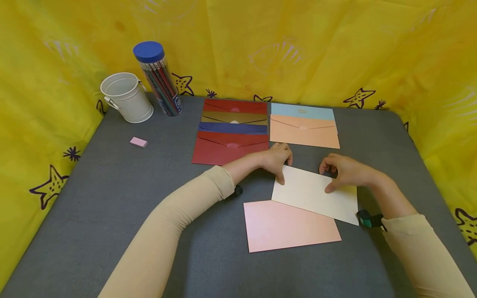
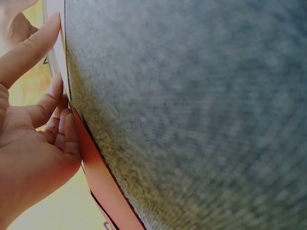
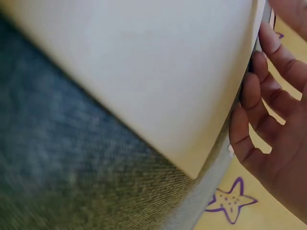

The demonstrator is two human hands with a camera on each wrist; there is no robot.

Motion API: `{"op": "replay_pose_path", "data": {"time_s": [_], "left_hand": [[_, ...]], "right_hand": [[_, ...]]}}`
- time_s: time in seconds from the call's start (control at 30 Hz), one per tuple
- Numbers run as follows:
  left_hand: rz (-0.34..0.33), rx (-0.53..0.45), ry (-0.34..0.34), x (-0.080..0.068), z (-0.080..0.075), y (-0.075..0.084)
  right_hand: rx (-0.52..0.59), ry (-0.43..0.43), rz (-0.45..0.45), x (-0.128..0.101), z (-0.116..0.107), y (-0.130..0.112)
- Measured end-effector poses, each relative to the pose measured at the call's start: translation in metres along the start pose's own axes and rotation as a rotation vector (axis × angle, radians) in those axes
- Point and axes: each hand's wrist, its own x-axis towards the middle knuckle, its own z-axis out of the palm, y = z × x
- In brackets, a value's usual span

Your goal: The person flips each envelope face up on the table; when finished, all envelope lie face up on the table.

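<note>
A plain white envelope (image 1: 313, 191) lies at a slant, its lower edge overlapping a pale pink envelope (image 1: 287, 229). My left hand (image 1: 275, 160) holds its upper left corner, with the thumb on the white face and the other fingers past the far edge. On the right part of the same long edge, my right hand (image 1: 348, 171) grips with thumb on top and fingers curled behind. In the right wrist view, the curled fingers (image 3: 252, 91) sit right along the envelope's edge. Close behind the left hand is a red envelope (image 1: 212, 151), also visible in the left wrist view.
Overlapping envelopes in red, gold and blue (image 1: 242, 128) form a column at the back. Right of them, a peach envelope (image 1: 305, 134) overlaps a light blue one (image 1: 283, 109). Back left stand a white bucket (image 1: 128, 101) and a blue-lidded pencil tube (image 1: 160, 80), with a pink eraser (image 1: 138, 142) nearer.
</note>
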Motion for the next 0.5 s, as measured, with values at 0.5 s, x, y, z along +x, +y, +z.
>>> {"op": "replay_pose_path", "data": {"time_s": [0.5], "left_hand": [[-0.013,0.037,0.01,-0.0009,0.0003,0.0019]], "right_hand": [[-0.015,-0.001,-0.01,-0.0009,0.0015,-0.0039]]}}
